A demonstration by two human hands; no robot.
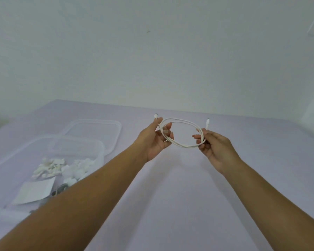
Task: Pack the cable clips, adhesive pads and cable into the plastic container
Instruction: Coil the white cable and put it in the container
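cable (pixel 183 132): coiled in a loop, held above the table (pixel 188 196)
left hand (pixel 155 139): closed on the loop's left side
right hand (pixel 215 148): closed on its right side
container (pixel 98 151): clips (pixel 49 166) inside

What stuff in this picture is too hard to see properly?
- Head view: the plastic container has its near corner hidden by the left forearm.
- Small white pieces inside are blurred; clips and pads cannot be told apart.
- A dark item by the white card is mostly covered by the arm.
- The plug types on the cable are too small to make out.
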